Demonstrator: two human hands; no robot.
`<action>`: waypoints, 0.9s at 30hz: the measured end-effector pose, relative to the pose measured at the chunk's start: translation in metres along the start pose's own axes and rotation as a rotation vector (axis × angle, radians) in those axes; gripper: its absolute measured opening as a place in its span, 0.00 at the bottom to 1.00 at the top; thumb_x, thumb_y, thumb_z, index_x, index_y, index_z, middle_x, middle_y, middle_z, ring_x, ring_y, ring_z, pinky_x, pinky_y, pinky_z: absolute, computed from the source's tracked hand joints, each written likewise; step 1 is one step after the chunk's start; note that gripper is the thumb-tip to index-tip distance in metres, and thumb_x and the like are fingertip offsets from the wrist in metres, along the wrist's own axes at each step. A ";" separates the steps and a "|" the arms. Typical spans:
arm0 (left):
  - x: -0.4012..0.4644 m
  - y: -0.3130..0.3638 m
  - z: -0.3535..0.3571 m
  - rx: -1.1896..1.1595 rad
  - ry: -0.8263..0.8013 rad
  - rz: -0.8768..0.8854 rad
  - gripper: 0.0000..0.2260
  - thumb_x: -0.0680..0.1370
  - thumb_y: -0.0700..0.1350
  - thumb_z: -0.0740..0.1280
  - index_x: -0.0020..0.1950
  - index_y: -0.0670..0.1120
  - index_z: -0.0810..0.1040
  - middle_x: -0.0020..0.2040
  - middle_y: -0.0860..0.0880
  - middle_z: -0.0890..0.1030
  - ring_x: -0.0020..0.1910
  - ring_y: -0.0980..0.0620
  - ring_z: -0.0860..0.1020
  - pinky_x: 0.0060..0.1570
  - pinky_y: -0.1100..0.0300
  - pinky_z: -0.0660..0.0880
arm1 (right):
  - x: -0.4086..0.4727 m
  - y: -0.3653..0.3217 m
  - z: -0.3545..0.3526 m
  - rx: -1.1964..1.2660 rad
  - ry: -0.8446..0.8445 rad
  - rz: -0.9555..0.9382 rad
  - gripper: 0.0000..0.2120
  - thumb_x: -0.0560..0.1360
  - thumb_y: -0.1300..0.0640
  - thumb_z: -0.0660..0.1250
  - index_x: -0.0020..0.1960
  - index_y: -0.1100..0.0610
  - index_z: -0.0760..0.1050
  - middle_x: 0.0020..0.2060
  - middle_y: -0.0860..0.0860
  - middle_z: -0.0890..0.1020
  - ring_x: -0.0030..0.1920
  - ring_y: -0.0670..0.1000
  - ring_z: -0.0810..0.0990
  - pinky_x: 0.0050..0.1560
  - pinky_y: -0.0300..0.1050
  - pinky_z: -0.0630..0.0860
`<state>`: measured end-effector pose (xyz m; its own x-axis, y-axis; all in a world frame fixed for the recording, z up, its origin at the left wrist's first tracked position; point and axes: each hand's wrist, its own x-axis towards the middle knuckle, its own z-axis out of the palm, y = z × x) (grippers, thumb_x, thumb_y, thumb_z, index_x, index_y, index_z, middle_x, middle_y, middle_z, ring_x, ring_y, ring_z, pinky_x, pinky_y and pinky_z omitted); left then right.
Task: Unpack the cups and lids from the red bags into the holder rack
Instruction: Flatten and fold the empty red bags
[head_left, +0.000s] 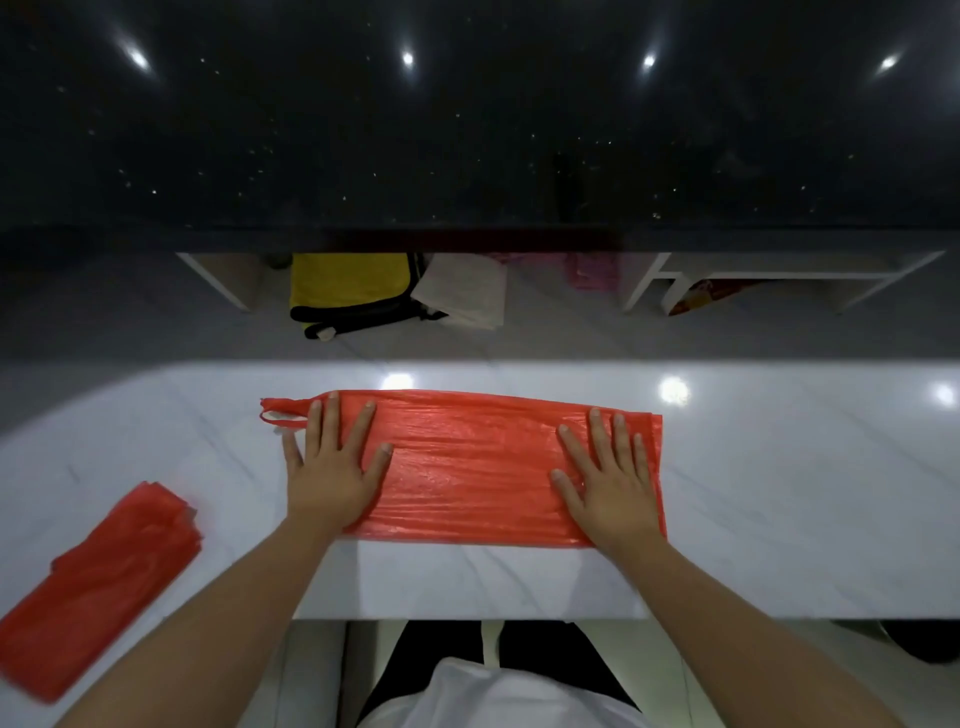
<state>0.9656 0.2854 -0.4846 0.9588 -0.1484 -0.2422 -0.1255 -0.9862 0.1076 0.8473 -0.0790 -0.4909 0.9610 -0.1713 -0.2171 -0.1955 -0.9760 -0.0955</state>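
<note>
- A glossy white marble-patterned table (753, 499) spans the lower half of the view, with ceiling lights mirrored along its far edge; past that edge lie a grey floor and a dark speckled black counter (467, 145).
- A flat, empty red plastic carrier bag (467, 467) lies lengthwise across the middle of the table, its far long side close to the table's far edge and its near long side well short of the near edge.
- The bag's handle loop (280, 413) points toward the table's left end; its straight bottom hem points toward the right end.
- The left hand (332, 467) lies palm-down on the handle end of the bag, fingers straight and spread, thumb resting on the red film and little finger out over bare tabletop; it presses flat and grasps nothing.
- The right hand (608, 483) lies palm-down near the bag's bottom hem, fingers straight and slightly fanned, thumb angled toward the bag's middle; it too is flat and unclenched, only pressing the plastic.
- A folded pile of red plastic bags (98, 587) sits at the table's near left corner, apart from both hands.
- Under the black counter stand a yellow cloth with black trim (348, 291), a folded whitish cloth (467, 296), and white shelf frames (779, 283).
- The person's white shirt (493, 696) shows below the table's near edge.
</note>
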 end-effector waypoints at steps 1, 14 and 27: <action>0.000 -0.002 -0.003 0.008 -0.015 -0.011 0.30 0.79 0.71 0.38 0.79 0.65 0.37 0.83 0.49 0.40 0.81 0.49 0.37 0.77 0.37 0.39 | -0.001 0.003 -0.001 0.004 -0.002 0.007 0.31 0.81 0.31 0.42 0.81 0.38 0.40 0.82 0.49 0.40 0.80 0.55 0.35 0.79 0.59 0.39; -0.011 0.105 -0.013 -0.040 0.098 0.349 0.25 0.84 0.57 0.47 0.81 0.56 0.60 0.83 0.49 0.50 0.81 0.49 0.40 0.78 0.40 0.41 | 0.017 -0.068 -0.024 0.085 0.043 -0.140 0.28 0.83 0.37 0.40 0.82 0.42 0.42 0.82 0.49 0.39 0.80 0.51 0.34 0.77 0.60 0.33; 0.019 0.035 0.006 0.003 0.078 0.271 0.25 0.85 0.59 0.44 0.82 0.58 0.50 0.83 0.50 0.48 0.82 0.45 0.42 0.79 0.42 0.43 | 0.012 -0.004 0.003 0.051 0.048 0.050 0.30 0.82 0.35 0.45 0.82 0.41 0.46 0.82 0.47 0.46 0.81 0.50 0.41 0.79 0.53 0.39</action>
<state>0.9775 0.2479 -0.4911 0.9067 -0.4011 -0.1305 -0.3809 -0.9115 0.1552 0.8594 -0.0772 -0.4964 0.9578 -0.2270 -0.1763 -0.2520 -0.9583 -0.1349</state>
